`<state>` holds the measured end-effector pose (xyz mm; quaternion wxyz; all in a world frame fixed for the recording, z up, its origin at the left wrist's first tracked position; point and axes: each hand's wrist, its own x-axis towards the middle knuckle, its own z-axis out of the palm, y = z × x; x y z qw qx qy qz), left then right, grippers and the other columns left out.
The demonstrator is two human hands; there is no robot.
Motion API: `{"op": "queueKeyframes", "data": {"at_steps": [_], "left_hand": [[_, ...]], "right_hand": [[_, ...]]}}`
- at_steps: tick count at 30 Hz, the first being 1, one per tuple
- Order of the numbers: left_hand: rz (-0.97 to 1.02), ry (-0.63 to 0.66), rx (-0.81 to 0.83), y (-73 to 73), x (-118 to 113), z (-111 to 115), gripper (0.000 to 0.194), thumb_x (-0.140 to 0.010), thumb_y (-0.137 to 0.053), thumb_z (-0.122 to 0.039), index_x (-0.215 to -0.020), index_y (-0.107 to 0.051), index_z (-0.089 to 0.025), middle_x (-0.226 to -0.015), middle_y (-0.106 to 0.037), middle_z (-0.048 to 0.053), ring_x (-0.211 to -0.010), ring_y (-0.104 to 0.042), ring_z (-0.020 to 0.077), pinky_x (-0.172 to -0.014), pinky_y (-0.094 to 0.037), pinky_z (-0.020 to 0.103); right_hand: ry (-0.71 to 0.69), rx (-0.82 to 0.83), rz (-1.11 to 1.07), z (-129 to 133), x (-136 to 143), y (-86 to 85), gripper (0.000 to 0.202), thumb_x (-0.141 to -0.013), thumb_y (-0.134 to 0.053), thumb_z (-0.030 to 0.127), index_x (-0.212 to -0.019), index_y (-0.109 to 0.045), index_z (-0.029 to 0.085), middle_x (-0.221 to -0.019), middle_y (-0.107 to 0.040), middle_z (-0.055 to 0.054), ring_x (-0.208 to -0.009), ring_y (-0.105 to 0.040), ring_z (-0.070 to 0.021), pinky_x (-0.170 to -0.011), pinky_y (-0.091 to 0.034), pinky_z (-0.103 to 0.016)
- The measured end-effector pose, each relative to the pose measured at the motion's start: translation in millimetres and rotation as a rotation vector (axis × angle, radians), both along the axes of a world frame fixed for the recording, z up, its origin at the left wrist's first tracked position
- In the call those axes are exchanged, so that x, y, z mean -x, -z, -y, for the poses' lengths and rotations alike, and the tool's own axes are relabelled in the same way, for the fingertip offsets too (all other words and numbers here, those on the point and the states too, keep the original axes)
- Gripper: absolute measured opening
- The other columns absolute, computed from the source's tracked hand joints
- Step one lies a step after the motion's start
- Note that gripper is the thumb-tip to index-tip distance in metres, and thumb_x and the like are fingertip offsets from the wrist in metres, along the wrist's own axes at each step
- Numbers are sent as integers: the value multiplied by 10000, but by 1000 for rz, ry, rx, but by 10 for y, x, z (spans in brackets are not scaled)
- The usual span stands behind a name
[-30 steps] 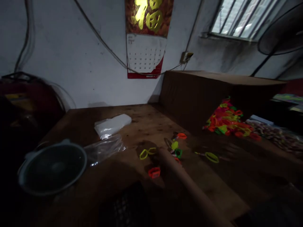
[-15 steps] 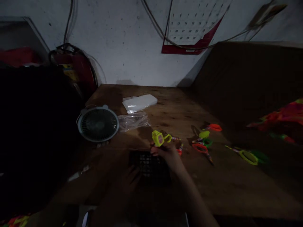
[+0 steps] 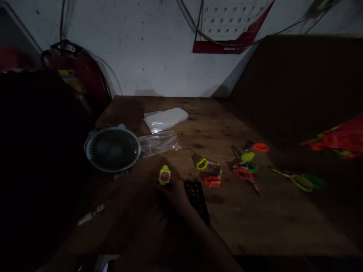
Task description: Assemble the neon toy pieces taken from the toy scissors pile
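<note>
My right hand (image 3: 175, 192) is closed on a yellow toy watch (image 3: 165, 175) with a pinkish face, above the table left of centre. My left hand (image 3: 151, 217) lies in deep shadow just below it, and its fingers are too dark to make out. Partly under my right forearm sits a black lattice tray (image 3: 200, 200). To the right of the tray lie an orange toy watch (image 3: 212, 182) and a yellow toy watch (image 3: 202, 163). Farther right is a cluster with another orange watch (image 3: 243, 173) and a green one (image 3: 252, 167).
A round fan (image 3: 113, 149) stands at the left, beside clear plastic wrap (image 3: 160, 143) and a white packet (image 3: 167, 119). Yellow (image 3: 301, 183) and green bands lie at the right. A large brown box (image 3: 300, 83) borders the table (image 3: 272, 219) there, with a brightly coloured bundle (image 3: 340, 138) before it.
My right hand has moved left and slightly down with the yellow toy watch, from over the black tray. More of the tray's right part and the orange watch show. The view has shifted a little.
</note>
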<state>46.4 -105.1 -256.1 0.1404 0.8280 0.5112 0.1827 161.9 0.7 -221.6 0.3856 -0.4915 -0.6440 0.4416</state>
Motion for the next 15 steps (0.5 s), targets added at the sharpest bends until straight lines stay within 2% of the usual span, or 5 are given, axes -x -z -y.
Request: {"op": "queueKeyframes", "data": {"at_steps": [4, 6, 8, 11, 15], "left_hand": [[78, -20, -29, 6, 43, 23, 459, -881, -432, -182, -1332, -461, -263, -1319, -552, 59, -1241, -499, 258, -1036, -450, 485], [107, 10, -56, -4, 77, 18, 427, -877, -460, -214, -1302, -495, -242, -1314, -555, 74, -1236, -504, 249, -1031, -455, 478], [129, 30, -91, -42, 112, 6, 381, -890, -436, -226, -1257, -534, -247, -1309, -561, 65, -1230, -512, 224, -1011, -481, 430], [184, -87, -104, -176, 183, -67, 329, -917, -407, -228, -1209, -553, -259, -1292, -578, 37, -1199, -538, 170, -989, -498, 365], [224, -390, -116, -426, 371, -360, 275, -920, -415, -297, -1121, -586, -221, -1187, -641, 57, -1136, -576, 190, -1042, -426, 423]], "right_hand": [[-21, 25, 51, 60, 31, -56, 156, -735, -618, 179, -883, -664, 175, -861, -703, -43, -786, -642, -200, -727, -498, -291], [-56, 44, -27, -25, -191, -135, 331, -735, -650, 232, -1063, -619, 193, -925, -697, -32, -799, -649, -191, -717, -514, -284], [30, -7, 19, -201, -598, -245, 456, -775, -608, 244, -1222, -524, 206, -1016, -672, -44, -824, -646, -183, -721, -521, -288], [296, -122, 570, -560, -1295, -334, 440, -820, -490, 130, -1259, -518, 148, -1223, -558, -150, -964, -602, -230, -842, -483, -361], [60, -134, 1043, -889, -1777, -208, 388, -808, -556, 126, -1194, -579, 104, -1300, -478, -199, -1154, -492, -289, -989, -375, -390]]}}
